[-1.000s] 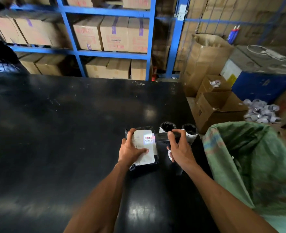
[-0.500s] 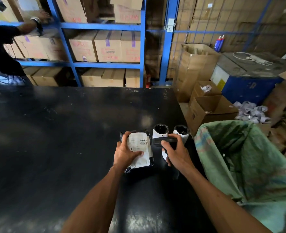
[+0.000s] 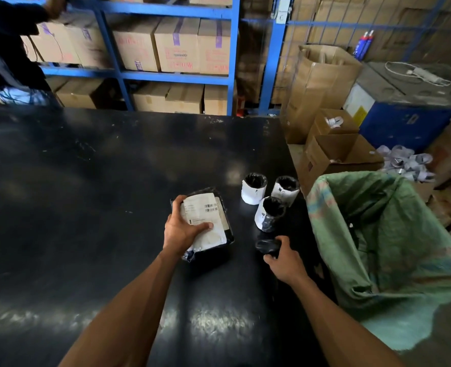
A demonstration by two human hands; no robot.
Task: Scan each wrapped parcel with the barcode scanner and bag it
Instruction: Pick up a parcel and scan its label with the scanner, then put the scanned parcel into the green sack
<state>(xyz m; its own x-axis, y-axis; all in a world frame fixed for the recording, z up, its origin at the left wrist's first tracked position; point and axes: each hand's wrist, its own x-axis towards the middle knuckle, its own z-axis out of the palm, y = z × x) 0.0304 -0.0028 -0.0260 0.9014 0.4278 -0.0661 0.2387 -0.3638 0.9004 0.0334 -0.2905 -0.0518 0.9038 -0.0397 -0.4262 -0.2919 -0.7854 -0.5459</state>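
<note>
A flat black-wrapped parcel [image 3: 220, 207] with a white barcode label lies on the black table [image 3: 86, 194]. My left hand [image 3: 182, 229] grips its left edge, thumb across the label. My right hand [image 3: 285, 256] holds the black barcode scanner [image 3: 266, 246] low on the table, to the right of the parcel and pointing away from its label. Three small cylindrical parcels [image 3: 254, 190], black wrap with white labels, stand just beyond the scanner. The open green woven bag [image 3: 394, 234] hangs at the table's right edge.
Open cardboard boxes [image 3: 335, 154] and a heap of label scraps [image 3: 404, 162] sit on the floor at the right. Blue shelving [image 3: 176, 75] with cartons stands behind the table. Another person [image 3: 4, 49] reaches into the shelves at the far left.
The scanner has left the parcel's label and dropped back to the right, near the table top. The scan light on the barcode is gone. My left hand still grips the parcel.
</note>
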